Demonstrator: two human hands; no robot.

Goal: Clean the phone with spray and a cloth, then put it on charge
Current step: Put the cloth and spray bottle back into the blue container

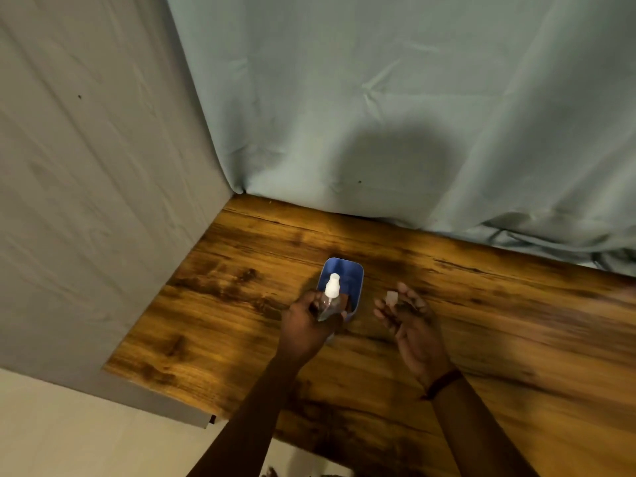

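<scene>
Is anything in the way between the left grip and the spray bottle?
Nothing visible: the left grip holds the spray bottle over the near end of the blue box; the right grip, apart, pinches a pale piece.

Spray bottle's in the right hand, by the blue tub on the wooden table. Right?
No. The head view shows the left hand gripping the spray bottle; the right hand holds only a small pale piece. Blue tub and wooden table are as stated.

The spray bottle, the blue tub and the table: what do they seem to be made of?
Spray bottle: likely clear plastic, with a see-through body and a matte white pump head. Blue tub: smooth moulded plastic, judging by its rounded corners. Table: wood or wood-look laminate, with visible grain and a slight sheen.
</scene>
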